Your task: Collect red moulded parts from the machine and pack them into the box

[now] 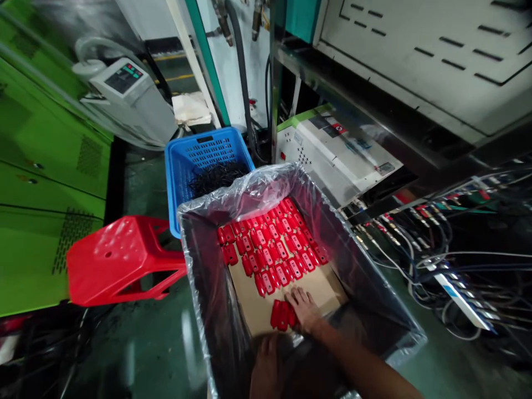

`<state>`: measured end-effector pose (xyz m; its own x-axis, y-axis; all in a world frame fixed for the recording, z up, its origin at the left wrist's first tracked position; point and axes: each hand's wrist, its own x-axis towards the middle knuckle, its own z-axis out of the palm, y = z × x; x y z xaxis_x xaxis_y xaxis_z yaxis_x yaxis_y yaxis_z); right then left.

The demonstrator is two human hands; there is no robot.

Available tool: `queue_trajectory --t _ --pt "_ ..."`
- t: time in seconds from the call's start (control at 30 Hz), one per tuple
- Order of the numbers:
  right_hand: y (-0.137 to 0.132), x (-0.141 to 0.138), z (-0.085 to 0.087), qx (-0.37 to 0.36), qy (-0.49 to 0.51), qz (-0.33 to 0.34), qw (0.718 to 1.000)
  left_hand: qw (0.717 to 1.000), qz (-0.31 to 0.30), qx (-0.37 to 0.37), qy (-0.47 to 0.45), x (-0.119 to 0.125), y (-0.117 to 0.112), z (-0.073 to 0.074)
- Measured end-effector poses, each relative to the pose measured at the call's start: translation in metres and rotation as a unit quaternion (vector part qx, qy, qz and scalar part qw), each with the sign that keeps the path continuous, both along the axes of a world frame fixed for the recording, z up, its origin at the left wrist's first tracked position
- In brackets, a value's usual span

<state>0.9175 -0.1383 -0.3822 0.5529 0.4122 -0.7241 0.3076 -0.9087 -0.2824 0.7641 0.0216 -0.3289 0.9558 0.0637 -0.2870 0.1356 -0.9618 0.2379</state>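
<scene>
Inside a plastic-lined box, my right hand (305, 311) rests at the right side of a small group of glossy red plastic parts (280, 315). Its fingers are stretched out and spread over the brown cardboard sheet (247, 293), touching the group's edge. My left hand (266, 363) is in shadow at the near side of the group, fingers extended, with nothing visible in it. Farther into the box, several rows of similar red parts (268, 255) lie close together on the cardboard. Some show a pinkish label-like face with a dark spot.
Clear plastic liner (193, 288) hangs over the box's rim. A blue basket (170, 183) with black stringy pieces stands behind. A red stool (108, 260) is at the left, beside green cabinets (41, 244). Machinery (332, 155) and loose cables (409, 266) crowd the right.
</scene>
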Motion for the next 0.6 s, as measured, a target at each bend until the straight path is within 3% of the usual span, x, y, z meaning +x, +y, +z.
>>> queue_trajectory --t 0.1,0.2,0.27,0.43,0.6 --pt "-0.012 -0.007 -0.020 0.004 0.019 0.032 0.999 1.000 0.005 0.023 0.008 0.034 -0.015 -0.063" --pt "-0.012 -0.020 -0.034 -0.010 0.012 0.019 1.000 0.999 -0.028 0.036 0.000 0.051 -0.024 -0.102" --pt "-0.009 -0.025 -0.036 -0.016 -0.005 0.005 1.000 0.998 -0.055 0.039 -0.014 0.054 -0.027 -0.113" --pt "-0.003 -0.022 -0.031 -0.036 -0.038 -0.009 0.999 0.991 -0.111 0.053 -0.061 0.050 -0.032 -0.123" --pt "0.000 -0.019 -0.035 -0.028 -0.041 -0.004 0.999 0.980 -0.164 0.062 -0.096 0.055 -0.021 -0.138"
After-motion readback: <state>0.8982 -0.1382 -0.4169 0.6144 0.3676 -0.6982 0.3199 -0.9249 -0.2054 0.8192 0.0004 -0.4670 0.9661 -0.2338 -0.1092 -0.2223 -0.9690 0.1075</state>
